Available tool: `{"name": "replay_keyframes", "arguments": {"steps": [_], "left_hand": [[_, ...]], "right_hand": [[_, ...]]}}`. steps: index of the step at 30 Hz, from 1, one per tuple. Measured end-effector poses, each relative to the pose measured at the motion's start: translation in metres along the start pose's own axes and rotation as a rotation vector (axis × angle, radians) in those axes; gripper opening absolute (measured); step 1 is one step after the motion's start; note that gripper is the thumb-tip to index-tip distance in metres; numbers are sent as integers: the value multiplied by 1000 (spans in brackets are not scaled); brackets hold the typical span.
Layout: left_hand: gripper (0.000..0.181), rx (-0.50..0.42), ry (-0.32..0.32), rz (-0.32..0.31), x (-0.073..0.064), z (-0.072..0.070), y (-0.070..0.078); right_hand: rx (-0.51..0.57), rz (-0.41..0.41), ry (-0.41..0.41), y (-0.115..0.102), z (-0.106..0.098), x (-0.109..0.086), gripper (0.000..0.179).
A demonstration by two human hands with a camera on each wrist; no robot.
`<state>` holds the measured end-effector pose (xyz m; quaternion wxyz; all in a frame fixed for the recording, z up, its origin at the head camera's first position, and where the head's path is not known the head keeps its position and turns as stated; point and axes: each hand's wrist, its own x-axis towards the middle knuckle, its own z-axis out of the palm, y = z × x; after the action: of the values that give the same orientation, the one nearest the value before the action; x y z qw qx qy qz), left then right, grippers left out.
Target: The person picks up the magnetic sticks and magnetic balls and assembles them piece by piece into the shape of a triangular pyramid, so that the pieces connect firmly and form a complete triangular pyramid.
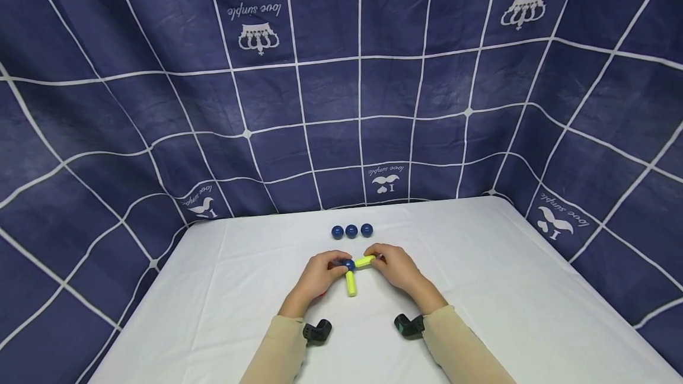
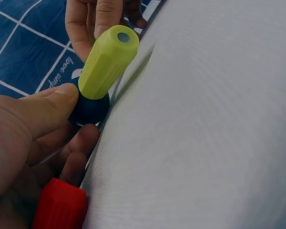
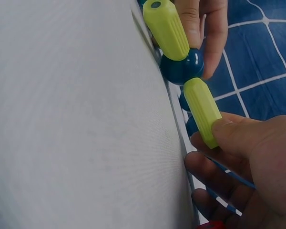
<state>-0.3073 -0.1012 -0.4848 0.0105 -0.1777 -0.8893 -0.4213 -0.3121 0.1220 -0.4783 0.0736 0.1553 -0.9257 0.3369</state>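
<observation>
My left hand (image 1: pixel 319 276) pinches a dark blue ball (image 3: pixel 181 69) between thumb and fingers, close over the white table. Two yellow-green ribbed rods meet that ball. One yellow rod (image 1: pixel 350 284) points back toward me, and a grey disc shows in its free end in the left wrist view. The other yellow rod (image 3: pixel 201 107) extends to the right, its far end pinched by thumb and forefinger of my right hand (image 1: pixel 396 266). A red ribbed rod (image 2: pixel 62 206) is by the lower fingers of my left hand, partly hidden under it in the head view.
Beyond the hands, three more blue balls stand in a row: a left ball (image 1: pixel 337 232), a middle ball (image 1: pixel 351 231) and a right ball (image 1: pixel 366 230). A white cloth covers the table (image 1: pixel 240 265). Blue checked curtain (image 1: pixel 331 93) hangs behind and at both sides.
</observation>
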Motion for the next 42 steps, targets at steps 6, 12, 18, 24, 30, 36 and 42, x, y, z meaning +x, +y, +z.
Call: {"name": "replay_keyframes", "arguments": {"steps": [6,12,18,24,30,36,42], "left_hand": [[23,-18,11,14,0,0,0],[23,-15,14,9,1,0,1],[22,-17,22,-11,1,1,1],[22,-4,27,-33,1,1,0],[21,-4,28,-45,1,1,1],[23,8,37,-53,1,1,2],[21,2,41,-69,1,1,3]], "right_hand": [[2,-13,11,2,1,0,15],[12,17,2,2,2,0,15],[19,21,2,1,1,-1,15],[13,18,3,0,1,0,15],[22,23,4,0,1,0,15],[17,19,15,0,1,0,15],[5,6,34,0,-1,0,17]]}}
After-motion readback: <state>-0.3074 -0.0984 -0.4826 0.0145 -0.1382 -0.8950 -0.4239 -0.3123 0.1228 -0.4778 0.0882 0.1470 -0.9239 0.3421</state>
